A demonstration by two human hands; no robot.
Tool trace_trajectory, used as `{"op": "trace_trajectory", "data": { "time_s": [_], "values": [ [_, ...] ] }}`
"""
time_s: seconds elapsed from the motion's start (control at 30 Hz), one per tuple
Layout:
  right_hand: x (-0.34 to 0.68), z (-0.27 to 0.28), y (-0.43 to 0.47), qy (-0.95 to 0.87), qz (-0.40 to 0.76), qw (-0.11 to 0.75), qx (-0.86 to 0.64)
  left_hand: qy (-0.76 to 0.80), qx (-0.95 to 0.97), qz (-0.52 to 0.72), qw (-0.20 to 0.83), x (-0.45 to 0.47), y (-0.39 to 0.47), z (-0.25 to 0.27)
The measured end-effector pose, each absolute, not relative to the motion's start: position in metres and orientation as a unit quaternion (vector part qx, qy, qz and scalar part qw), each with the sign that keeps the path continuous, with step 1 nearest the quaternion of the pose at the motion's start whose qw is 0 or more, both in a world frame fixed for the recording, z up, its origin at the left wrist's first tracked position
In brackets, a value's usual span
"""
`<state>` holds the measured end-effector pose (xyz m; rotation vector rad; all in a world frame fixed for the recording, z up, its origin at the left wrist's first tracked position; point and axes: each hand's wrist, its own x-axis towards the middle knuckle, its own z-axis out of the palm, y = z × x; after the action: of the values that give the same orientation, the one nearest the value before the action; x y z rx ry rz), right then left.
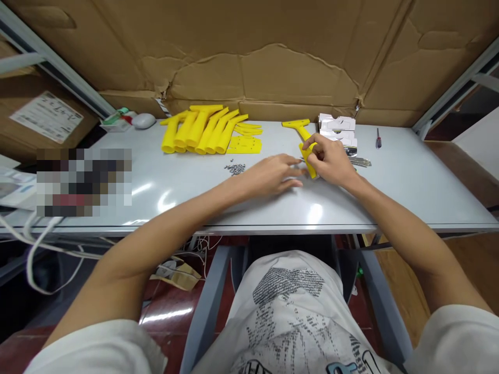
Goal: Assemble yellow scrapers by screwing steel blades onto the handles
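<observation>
Yellow plastic piece (312, 171): pinched in right hand (330, 160), beside loosely spread left hand (276, 174). Could slip through uneven grip; could scatter screws (236, 169) with left forearm (202, 206).

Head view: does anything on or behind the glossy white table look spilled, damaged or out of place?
Small silver metal pieces, apparently screws, lie loosely heaped on the table without a container, perhaps spilled, perhaps set out deliberately. Behind, the brown cardboard sheet looks damaged: a ragged, arching tear line crosses it.
</observation>
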<state>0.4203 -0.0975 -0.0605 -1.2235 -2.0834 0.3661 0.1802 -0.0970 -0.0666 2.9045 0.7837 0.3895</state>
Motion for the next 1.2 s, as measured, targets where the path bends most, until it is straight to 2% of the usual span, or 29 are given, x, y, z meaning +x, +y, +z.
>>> {"op": "trace_trajectory", "data": {
  "time_s": [0.1,0.23,0.33,0.53,0.7,0.77,0.9,0.97,1.07,1.2],
  "values": [
    [0.433,-0.059,-0.097,-0.762,0.146,0.416,-0.474,0.257,0.961,0.093,0.035,0.179,-0.114,-0.079],
    [0.472,-0.053,-0.104,-0.709,0.218,0.479,-0.470,0.290,0.952,0.098,0.015,0.145,-0.125,-0.089],
    [0.502,-0.048,-0.117,-0.702,0.229,0.477,-0.477,0.330,0.938,0.109,-0.005,0.109,-0.125,-0.090],
    [0.506,-0.044,-0.136,-0.731,0.172,0.437,-0.496,0.400,0.911,0.092,-0.037,0.068,-0.122,-0.090],
    [0.474,-0.041,-0.127,-0.722,0.248,0.434,-0.478,0.424,0.888,0.179,-0.025,0.067,-0.127,-0.083],
    [0.456,-0.041,-0.121,-0.717,0.305,0.428,-0.457,0.433,0.863,0.258,0.019,0.079,-0.128,-0.077],
    [0.409,-0.039,-0.113,-0.736,0.372,0.404,-0.396,0.413,0.790,0.383,0.243,0.122,-0.129,-0.062],
    [0.387,-0.036,-0.113,-0.735,0.390,0.409,-0.374,0.396,0.763,0.421,0.289,0.140,-0.127,-0.053],
    [0.375,-0.029,-0.118,-0.716,0.383,0.447,-0.376,0.413,0.759,0.447,0.232,0.144,-0.122,-0.037],
    [0.416,-0.022,-0.122,-0.704,0.285,0.480,-0.439,0.490,0.778,0.393,-0.011,0.110,-0.101,-0.022]
  ]
}}
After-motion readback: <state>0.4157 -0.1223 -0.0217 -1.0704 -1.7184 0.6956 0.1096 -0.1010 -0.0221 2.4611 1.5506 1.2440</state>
